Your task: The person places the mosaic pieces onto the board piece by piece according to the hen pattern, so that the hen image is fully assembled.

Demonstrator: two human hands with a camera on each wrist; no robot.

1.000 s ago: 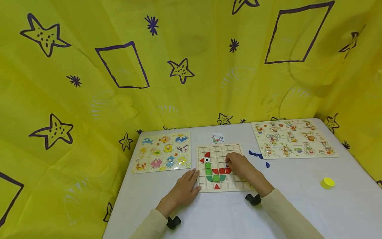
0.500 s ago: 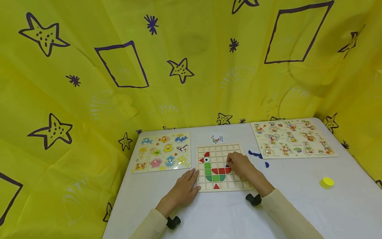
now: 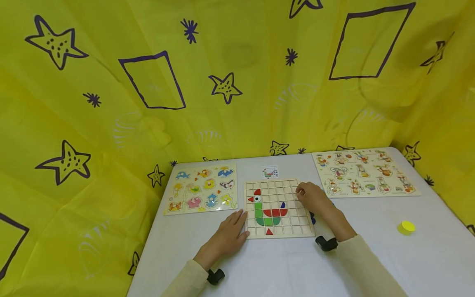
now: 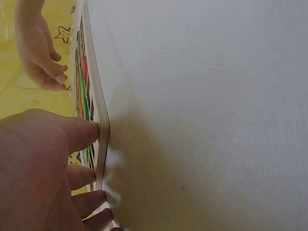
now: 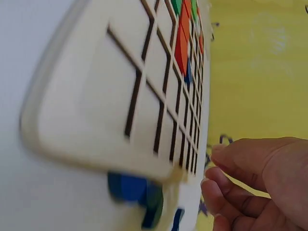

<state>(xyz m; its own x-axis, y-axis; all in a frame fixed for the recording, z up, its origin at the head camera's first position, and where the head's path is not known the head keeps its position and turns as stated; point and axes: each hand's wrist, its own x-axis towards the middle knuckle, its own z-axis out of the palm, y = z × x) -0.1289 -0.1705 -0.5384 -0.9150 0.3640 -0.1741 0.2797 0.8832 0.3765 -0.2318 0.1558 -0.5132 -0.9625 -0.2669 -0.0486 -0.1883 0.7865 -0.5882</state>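
Note:
A wooden grid board [image 3: 297, 231] lies mid-table with red, green and white pieces set in a bird-like shape. One small blue piece [image 3: 283, 205] sits above the red row's right end. My left hand [image 3: 227, 236] rests along the board's left edge, its fingers and thumb touching the rim. Above the board's right edge hovers my right hand [image 3: 314, 199], fingers loosely bent, with nothing seen between them in the right wrist view. Loose blue pieces [image 5: 130, 187] lie beside the board's right edge, partly hidden by the right hand in the head view.
Behind the board lies a small picture card [image 3: 270, 172]. An animal puzzle board [image 3: 202, 189] is on the left, and a larger figure puzzle [image 3: 365, 173] at the back right. A yellow round piece [image 3: 406, 227] stands at the right. Yellow cloth [image 3: 237, 123] hangs behind the table.
My right hand has let go of the blue piece, which stays on the board, and has moved right to the board's edge. The left hand has not moved.

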